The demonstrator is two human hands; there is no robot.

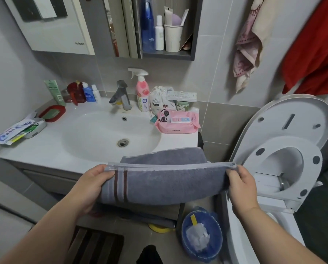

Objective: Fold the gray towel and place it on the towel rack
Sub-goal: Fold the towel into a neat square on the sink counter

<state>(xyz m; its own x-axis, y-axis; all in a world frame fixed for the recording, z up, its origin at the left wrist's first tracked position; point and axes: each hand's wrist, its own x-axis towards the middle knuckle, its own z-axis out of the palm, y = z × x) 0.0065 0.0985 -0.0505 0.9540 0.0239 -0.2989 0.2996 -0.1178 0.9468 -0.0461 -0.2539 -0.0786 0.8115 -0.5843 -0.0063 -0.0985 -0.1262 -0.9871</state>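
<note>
Head view: gray towel (169,184) with two dark stripes near its left end, folded over, held stretched in front of the sink counter (45,149). Left hand (91,184) and right hand (242,187) each pinch a top corner. Blue bin (201,237) on floor holds crumpled white tissue (197,239).

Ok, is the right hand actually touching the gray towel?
Touching. The head view shows the right hand pinching the gray towel's right corner, fingers wrapped over its edge.
</note>
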